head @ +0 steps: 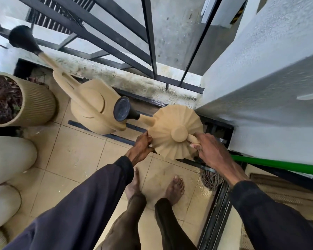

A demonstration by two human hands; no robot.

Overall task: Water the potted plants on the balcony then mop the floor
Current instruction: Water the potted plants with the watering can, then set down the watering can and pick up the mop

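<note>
Two hands are gripping the ribbed watering can (pixel 170 123): the right hand (pixel 213 154) is curling its fingers (pixel 203 139) round the handle, and the left hand (pixel 141 147) is clasping its fingers (pixel 145 137) on the side. The can's long axis is running handle to spout, pointing left past the left fingers toward a larger can (pixel 94 109). A green mop handle (pixel 278 164) is lying right of the right fingers.

The small can (pixel 173 130) is held between the left hand (pixel 141 145) and right hand (pixel 210 152), near the wall (pixel 260 69) at right. The large can (pixel 92 109) stands left of it on the floor (pixel 70 159), with pots (pixel 34 103) farther left, the railing (pixel 116 46) behind and the mop (pixel 210 177) below the right hand.
</note>
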